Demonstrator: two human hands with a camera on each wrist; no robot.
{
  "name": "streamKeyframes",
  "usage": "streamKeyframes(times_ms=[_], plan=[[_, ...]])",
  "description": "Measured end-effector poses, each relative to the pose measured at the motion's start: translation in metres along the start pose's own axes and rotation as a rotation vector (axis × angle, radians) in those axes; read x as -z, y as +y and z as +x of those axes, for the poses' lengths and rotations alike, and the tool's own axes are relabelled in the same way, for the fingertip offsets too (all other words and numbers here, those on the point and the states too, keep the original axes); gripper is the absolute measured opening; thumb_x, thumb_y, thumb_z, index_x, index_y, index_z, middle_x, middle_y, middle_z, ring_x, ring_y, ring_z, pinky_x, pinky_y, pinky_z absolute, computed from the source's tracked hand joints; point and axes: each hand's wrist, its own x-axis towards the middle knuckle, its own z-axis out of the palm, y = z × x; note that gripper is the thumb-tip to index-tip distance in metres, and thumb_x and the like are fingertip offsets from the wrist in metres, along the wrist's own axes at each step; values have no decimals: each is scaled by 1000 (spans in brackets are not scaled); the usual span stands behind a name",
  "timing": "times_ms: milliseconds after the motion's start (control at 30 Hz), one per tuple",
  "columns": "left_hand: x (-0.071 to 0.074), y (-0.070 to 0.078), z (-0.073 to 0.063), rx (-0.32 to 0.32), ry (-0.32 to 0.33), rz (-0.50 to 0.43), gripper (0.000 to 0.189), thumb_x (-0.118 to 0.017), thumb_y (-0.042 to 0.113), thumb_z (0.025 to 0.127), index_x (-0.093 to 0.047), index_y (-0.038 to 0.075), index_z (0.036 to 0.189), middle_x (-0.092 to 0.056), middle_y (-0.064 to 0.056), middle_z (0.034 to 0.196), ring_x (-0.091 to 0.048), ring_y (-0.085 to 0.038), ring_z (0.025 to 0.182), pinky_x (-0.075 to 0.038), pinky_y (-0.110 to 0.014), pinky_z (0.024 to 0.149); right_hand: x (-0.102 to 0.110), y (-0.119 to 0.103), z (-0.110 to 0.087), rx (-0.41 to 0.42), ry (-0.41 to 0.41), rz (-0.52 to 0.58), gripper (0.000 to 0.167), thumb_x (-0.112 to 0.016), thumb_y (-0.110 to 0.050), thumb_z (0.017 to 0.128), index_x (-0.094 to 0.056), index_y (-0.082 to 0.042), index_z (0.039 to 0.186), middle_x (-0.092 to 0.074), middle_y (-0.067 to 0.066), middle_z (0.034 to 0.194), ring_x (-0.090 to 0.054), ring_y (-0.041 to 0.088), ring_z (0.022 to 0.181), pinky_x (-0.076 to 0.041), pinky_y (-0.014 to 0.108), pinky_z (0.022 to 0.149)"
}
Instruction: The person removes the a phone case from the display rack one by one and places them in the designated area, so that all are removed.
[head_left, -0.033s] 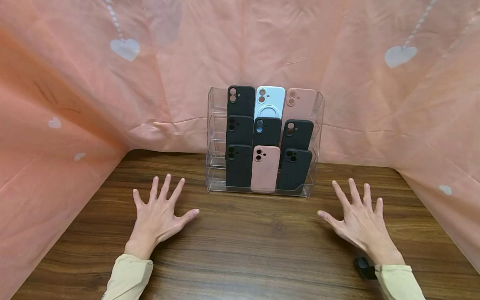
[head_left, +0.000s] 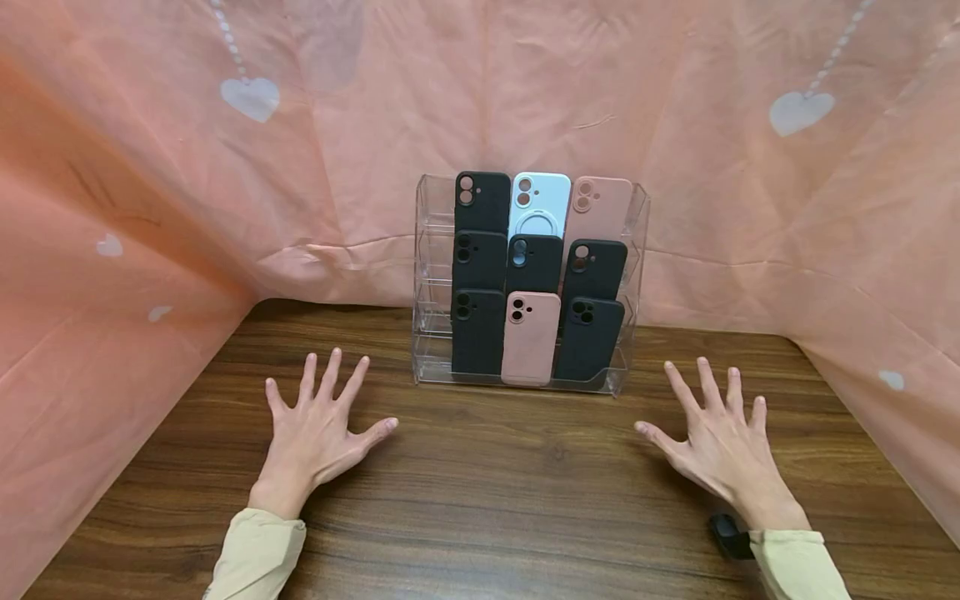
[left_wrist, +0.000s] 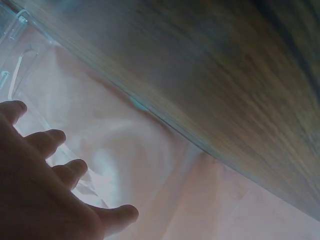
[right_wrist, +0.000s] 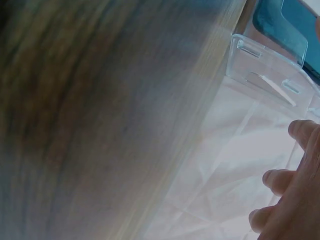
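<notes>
My left hand (head_left: pixel 315 433) is held over the wooden table with fingers spread straight, holding nothing. On the other side, my right hand (head_left: pixel 720 442) is likewise spread and holds nothing. Between and beyond them stands a clear tiered rack (head_left: pixel 432 367) of phone cases, apart from both hands. Its front row has a pink phone case (head_left: pixel 531 346) between two dark ones. Dark cases fill the middle row. At the back are a black case (head_left: pixel 482 204), a white case (head_left: pixel 542 196) with a ring, and a pale pink case (head_left: pixel 600 200). Both wrist views show fingers with nothing in them.
The brown wooden table (head_left: pixel 510 500) runs to pink cloth walls (head_left: pixel 360 167) at the back and both sides. White hearts mark the cloth. A black device (head_left: pixel 727 533) is strapped at the right wrist, by the pale sleeve.
</notes>
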Motion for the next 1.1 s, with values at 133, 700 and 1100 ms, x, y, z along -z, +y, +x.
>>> streamKeyframes(times_ms=[133, 700, 1100], plan=[[0, -1, 1, 4, -5, -9, 98, -42, 87, 86, -23, 31, 163, -18, -15, 171, -8, -45, 158, 1, -85, 112, 0, 1, 0, -4, -4, 3, 96, -56, -74, 89, -17, -29, 165, -17, 28, 167, -12, 64, 148, -14, 87, 105], [1, 0, 15, -11, 48, -119, 93, -47, 82, 88, -23, 32, 163, -23, -14, 170, -18, -44, 156, -15, -84, 110, 3, -4, 6, -12, -11, 132, 89, -57, -66, 94, -19, -27, 165, -18, 27, 168, -10, 59, 152, -17, 84, 108], [9, 19, 36, -36, 158, -440, 73, -61, 64, 92, -40, 35, 156, -42, -4, 160, -47, -38, 142, -41, -69, 103, 9, -29, 22, 63, 144, 294, 69, -69, -47, 94, -46, -20, 154, -48, 22, 153, -47, 49, 136, -44, 75, 93]])
